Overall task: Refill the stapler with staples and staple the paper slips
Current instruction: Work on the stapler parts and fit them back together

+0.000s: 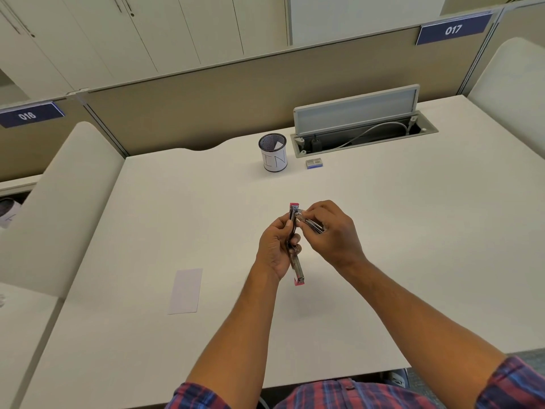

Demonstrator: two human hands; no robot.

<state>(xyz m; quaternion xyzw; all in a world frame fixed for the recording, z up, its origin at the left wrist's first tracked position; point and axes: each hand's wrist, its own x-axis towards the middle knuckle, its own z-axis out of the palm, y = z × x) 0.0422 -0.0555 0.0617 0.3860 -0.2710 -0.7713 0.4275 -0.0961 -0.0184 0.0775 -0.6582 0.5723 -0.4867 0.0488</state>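
Observation:
A pink and metal stapler [297,268] is swung open above the middle of the white desk [413,231]. My left hand [275,249] grips its long body from the left. My right hand [330,231] pinches the metal part near the stapler's upper end, fingers curled round it. A white paper slip [185,290] lies flat on the desk to the left of my arms. A small blue staple box [314,163] sits further back, beside the mesh cup.
A black mesh pen cup [272,153] with a white label and a slip inside stands at the back of the desk. Right of it is an open cable tray [362,134] with its lid raised. Padded dividers flank the desk on both sides.

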